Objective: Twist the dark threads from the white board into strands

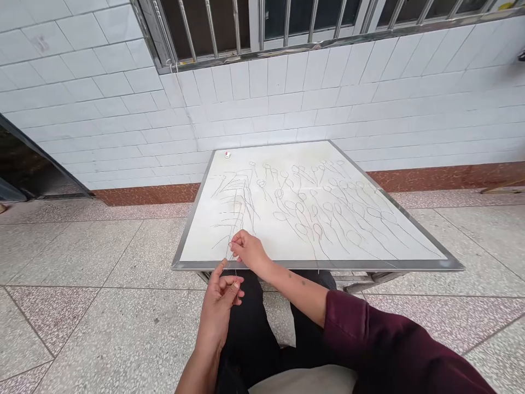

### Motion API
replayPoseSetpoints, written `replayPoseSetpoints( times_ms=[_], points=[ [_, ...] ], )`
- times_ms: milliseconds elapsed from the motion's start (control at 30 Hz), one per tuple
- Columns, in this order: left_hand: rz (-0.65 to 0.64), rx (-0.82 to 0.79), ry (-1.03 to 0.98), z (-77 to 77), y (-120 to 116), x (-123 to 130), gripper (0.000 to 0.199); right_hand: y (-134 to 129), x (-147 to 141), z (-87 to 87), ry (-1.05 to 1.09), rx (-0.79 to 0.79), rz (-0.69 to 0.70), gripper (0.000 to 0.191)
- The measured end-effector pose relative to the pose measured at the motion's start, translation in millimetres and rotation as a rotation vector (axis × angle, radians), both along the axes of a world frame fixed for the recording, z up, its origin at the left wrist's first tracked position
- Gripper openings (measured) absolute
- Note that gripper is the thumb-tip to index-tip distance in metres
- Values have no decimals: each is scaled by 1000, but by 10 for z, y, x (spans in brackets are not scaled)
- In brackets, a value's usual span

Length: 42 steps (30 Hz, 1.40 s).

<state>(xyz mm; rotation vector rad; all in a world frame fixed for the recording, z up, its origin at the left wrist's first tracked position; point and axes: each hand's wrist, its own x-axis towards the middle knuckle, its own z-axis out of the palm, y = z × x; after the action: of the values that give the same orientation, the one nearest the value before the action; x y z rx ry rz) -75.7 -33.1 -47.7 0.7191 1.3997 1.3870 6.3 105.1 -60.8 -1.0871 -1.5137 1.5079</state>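
Observation:
My right hand (251,253) is over the near left edge of the white tabletop (197,241), thumb and fingertips pinched on a thin strand, wire or thread. Just below it, off the table edge, my left hand (219,303) pinches a thin strand between thumb and fingers, its index finger pointing up. Whether both hold the same strand is too fine to tell. Beside the right hand lie several loose, mostly straight strands (223,225). Farther right, many looped strands (318,227) with long tails are spread over the top, a few tails hanging over the near edge.
A grey metal rim (287,265) borders the table. A small white and red object (227,155) sits at its far left corner. Behind stands a white tiled wall (262,120) with a barred window (311,24). My legs (250,323) are beneath the near edge.

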Motion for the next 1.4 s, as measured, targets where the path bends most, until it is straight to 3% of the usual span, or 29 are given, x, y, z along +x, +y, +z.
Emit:
replayPoseSetpoints(
  times_ms=[167, 300, 733, 1000, 1200, 1400],
  points=[
    [109, 29, 92, -147, 231, -264, 64, 196, -202, -109, -22, 14, 13, 10],
    [128, 24, 90, -213, 362, -477, 63, 211, -161, -97, -45, 38, 26, 8],
    [139, -37, 117, -273, 388, -666, 59, -424, 677, -305, -142, 161, 45, 15],
    [172, -65, 311, -360, 517, -769, 56, -501, 1183, -554, -207, 137, -122, 22],
    [174, -43, 501, -349, 732, -906, 49, -608, 1474, -740, -248, 137, -188, 24],
    [131, -33, 735, -260, 1164, -1069, 41, -724, 1593, -860, -281, 170, -198, 24]
  ],
)
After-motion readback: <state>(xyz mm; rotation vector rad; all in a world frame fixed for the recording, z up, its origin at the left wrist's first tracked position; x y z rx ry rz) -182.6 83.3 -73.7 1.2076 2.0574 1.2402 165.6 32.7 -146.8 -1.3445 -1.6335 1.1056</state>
